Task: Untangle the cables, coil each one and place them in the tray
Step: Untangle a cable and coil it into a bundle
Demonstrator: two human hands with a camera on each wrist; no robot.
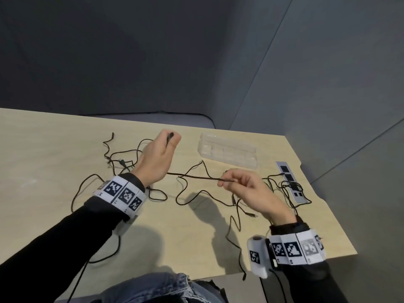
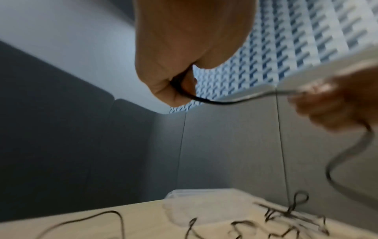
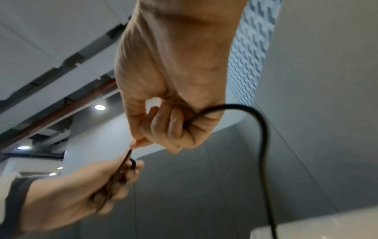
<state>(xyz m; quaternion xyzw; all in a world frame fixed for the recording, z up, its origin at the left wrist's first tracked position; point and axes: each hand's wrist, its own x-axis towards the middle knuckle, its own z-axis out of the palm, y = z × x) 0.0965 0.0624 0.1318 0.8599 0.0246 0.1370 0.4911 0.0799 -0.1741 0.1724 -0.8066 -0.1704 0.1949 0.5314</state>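
Clearly the left hand (image 1: 156, 159) grips one end of a thin black cable (image 1: 196, 177); the span runs rightward to the pinching right hand (image 1: 247, 189), above the tangle, clear plastic tray (image 1: 227, 153) just beyond.

My head camera looks down on the table (image 1: 54, 138); both wrist cameras sit close under the hands, tilted upward, sharing the cable (image 2: 220, 102) between them.
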